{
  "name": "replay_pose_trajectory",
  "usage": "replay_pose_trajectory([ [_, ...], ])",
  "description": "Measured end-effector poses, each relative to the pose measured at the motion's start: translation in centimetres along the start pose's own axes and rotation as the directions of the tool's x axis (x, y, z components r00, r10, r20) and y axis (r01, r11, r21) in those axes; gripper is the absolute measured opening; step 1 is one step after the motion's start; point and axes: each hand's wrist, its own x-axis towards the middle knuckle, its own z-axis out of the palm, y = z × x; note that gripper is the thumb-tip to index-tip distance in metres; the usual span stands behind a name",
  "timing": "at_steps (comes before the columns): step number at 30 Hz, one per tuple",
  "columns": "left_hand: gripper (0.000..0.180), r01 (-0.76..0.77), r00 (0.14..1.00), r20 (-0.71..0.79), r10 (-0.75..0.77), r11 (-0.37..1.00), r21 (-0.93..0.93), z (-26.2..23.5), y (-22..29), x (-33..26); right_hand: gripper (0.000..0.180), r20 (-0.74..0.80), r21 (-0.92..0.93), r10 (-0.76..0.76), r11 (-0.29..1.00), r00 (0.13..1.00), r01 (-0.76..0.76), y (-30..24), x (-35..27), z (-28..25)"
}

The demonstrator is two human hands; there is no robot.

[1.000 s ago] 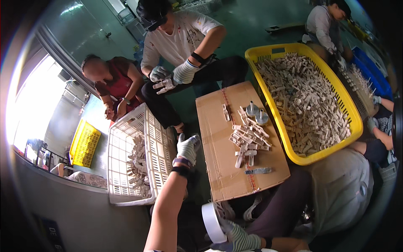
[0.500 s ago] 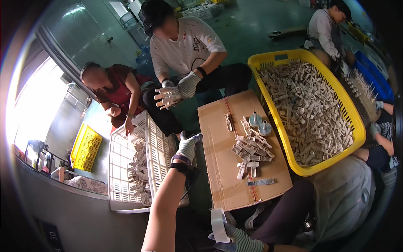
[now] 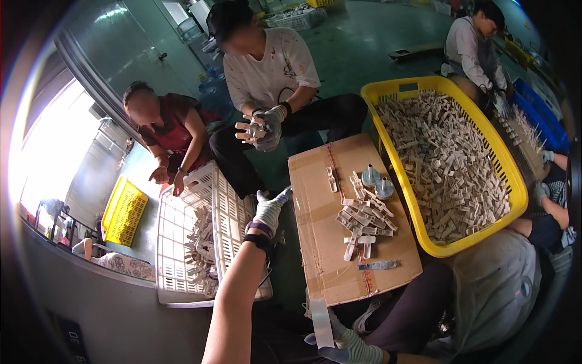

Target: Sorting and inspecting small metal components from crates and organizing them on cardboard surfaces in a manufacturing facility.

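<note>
My left hand [image 3: 270, 211], in a striped glove, reaches to the left edge of a cardboard box [image 3: 318, 242]. Its thumb and forefinger are spread, with nothing seen between them; whether the fingertip touches the cardboard I cannot tell. Low in the picture, my right hand [image 3: 353, 348], also gloved, grips a pale, wide roll of tape [image 3: 322, 324] by the near corner of the box. On the box lie a loose heap of beige plastic clip-like pieces [image 3: 364, 217], one separate piece [image 3: 331, 179], two small grey-blue funnel-shaped parts [image 3: 370, 175] and a thin grey strip [image 3: 378, 265].
A yellow basket [image 3: 438, 247] full of similar pieces stands right of the box. Left is a white crate [image 3: 173, 267] holding more. Opposite, a gloved co-worker [image 3: 267, 67] holds several pieces; another person [image 3: 170, 121] leans over the crate. Others work at far right.
The tape roll in my right hand has turned and now shows as a narrower, straighter strip. The co-worker opposite has drawn the gloved hands together; the person by the crate has shifted their hands.
</note>
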Motion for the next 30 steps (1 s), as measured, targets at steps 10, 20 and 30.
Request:
replay_pose_trajectory([
  [10,0.126,-0.09,0.996,-0.01,0.09,0.996,0.025,-1.4,-2.1,2.6,0.08,0.019,0.287,-0.066,0.956,0.998,0.058,3.4,-0.8,0.3],
  [20,0.128,-0.091,0.996,-0.001,0.091,0.992,0.086,-3.1,-0.9,0.5,0.065,-0.024,0.19,0.0,0.982,1.0,0.004,-0.6,-1.8,1.6],
  [30,0.128,-0.06,0.998,0.002,0.06,0.998,-0.037,-3.5,-0.9,-0.5,0.078,0.012,0.07,0.013,0.997,1.0,-0.014,-0.8,-2.0,2.6],
])
